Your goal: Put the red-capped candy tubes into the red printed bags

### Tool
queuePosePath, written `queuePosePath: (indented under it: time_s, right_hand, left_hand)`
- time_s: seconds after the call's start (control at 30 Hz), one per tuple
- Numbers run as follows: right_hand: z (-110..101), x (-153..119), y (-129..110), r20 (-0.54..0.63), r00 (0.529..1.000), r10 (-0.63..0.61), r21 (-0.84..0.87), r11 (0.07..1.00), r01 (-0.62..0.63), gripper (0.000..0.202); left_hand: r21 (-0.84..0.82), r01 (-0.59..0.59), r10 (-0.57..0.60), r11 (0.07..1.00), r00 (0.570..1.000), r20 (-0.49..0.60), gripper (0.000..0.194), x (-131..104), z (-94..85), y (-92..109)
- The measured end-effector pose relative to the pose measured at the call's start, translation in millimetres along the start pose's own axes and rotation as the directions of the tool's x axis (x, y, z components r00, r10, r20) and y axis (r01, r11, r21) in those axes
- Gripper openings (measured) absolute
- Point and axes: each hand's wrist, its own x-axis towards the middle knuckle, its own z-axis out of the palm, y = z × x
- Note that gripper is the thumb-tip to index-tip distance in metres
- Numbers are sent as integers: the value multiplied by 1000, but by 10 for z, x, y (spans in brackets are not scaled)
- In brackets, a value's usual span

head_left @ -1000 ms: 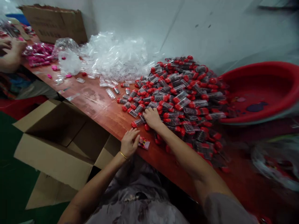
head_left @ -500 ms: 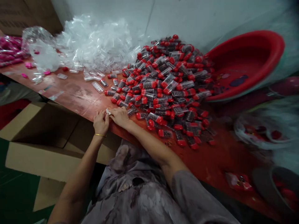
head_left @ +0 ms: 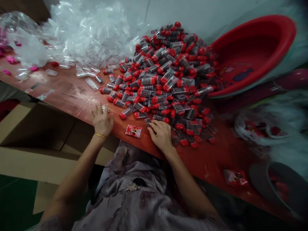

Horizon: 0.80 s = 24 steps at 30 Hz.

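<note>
My left hand (head_left: 102, 121) is at the front edge of the red table (head_left: 72, 91), palm down with its fingers spread. A small white scrap (head_left: 105, 109) shows beside its index finger and thumb; I cannot tell if it touches them. Farther right, my right hand (head_left: 160, 133) has thumb and fingers closed around the end of a small clear tube (head_left: 147, 122) with dark contents. That hand lies against the front of a big pile of red-capped clear tubes (head_left: 154, 93). Between my hands a small red printed packet (head_left: 133, 131) rests flat on the table.
A heap of empty clear tubes (head_left: 89, 35) stands at the back left. A red basin (head_left: 255, 54) leans behind the pile. At right are a plastic bag (head_left: 260, 128), another red packet (head_left: 235, 177) and a grey bucket (head_left: 262, 179). An open cardboard box (head_left: 36, 160) sits below the table.
My hands have come apart from around the white scrap. The left has spread its fingers; the right has moved right to a tube. A red packet now shows between them. The view has shifted.
</note>
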Motion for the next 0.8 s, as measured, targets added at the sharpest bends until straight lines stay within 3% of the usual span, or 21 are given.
queuePosePath:
  time_s: [0.1,0.17,0.23,0.4,0.67,0.8]
  right_hand:
    - [15,-118,-106,-41,998,41,40,998,-39,17]
    - [17,-181,-153,-39,998,45,74,996,-42,16]
    - [14,-226,-177,-43,998,46,105,994,-41,15]
    - [16,-248,-182,-52,998,44,150,988,-36,15]
    - [-21,-237,-257,-157,987,30,149,989,-6,13]
    - [-50,-200,-371,-132,991,23,182,983,2,13]
  left_hand:
    - [-109,-126,142,986,978,152,40,-288,28,450]
    - [-115,-121,144,986,965,218,40,-458,116,650]
    - [-104,-78,100,992,968,229,38,-558,213,725]
    - [-144,-23,60,989,964,260,24,-560,307,609]
    - [-233,-57,132,971,939,318,26,-505,311,487]
    - [-232,-86,152,969,947,283,24,-516,319,462]
